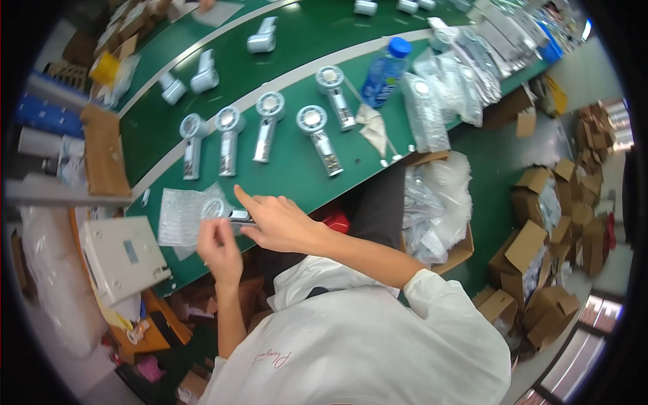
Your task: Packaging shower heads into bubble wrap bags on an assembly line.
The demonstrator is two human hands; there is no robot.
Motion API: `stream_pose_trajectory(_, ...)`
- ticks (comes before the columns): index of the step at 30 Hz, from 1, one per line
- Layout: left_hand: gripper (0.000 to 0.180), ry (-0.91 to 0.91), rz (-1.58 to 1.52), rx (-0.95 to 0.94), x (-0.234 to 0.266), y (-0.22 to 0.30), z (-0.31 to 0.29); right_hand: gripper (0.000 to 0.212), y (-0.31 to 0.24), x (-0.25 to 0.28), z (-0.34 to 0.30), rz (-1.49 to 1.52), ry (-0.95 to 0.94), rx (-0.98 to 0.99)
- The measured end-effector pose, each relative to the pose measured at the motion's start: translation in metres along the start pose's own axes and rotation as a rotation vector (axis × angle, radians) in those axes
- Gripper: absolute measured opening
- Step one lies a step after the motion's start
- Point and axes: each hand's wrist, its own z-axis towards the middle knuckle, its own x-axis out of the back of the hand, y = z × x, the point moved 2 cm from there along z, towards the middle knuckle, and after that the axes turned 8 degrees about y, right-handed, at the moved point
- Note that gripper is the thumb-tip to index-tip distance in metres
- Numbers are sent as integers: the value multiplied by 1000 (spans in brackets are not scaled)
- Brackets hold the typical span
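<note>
A small handheld fan (212, 208) with a pale round head and silvery handle is between my hands, over the near-left table edge. My right hand (280, 219) grips its handle, with the index finger stretched out. My left hand (219, 250) is closed in a pinch right at the fan's head; what its fingertips hold is hidden. Beneath and left of the fan lies a clear bubble wrap bag (177, 216). Beyond my hands, several similar fans lie on the green table, among them one fan (228, 138) and another fan (319, 138).
A blue-capped bottle (385, 73) and a pale cloth (372, 129) stand right of the fans. Bubble-wrapped packs (426, 111) pile up further right. A white box (121, 256) sits at the left edge. More fans (204, 72) lie on the belt behind; an open carton (455, 253) is at right.
</note>
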Motion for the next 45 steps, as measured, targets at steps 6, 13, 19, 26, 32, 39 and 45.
stream_pose_trajectory(6,11,-40,-184,2,6,43,4,49,29,20,-25,1732,-87,-804)
stream_pose_trajectory(13,9,-61,-576,-39,-5,88,61,56,-10,96,-73,1772,-131,-380)
stream_pose_trajectory(19,14,-277,-816,-155,-7,133,47,59,70,75,-106,2174,-760,-40)
stream_pose_trajectory(26,12,-645,-537,-815,-45,154,-38,44,14,83,-131,1774,53,-979)
stream_pose_trajectory(32,11,-293,-162,-371,-1,59,36,52,108,133,-179,1126,596,-842)
stream_pose_trajectory(39,46,237,43,91,5,-137,237,59,248,147,-130,375,810,-757)
stream_pose_trajectory(45,54,237,612,-232,-58,-197,310,65,301,129,-88,-312,908,-497)
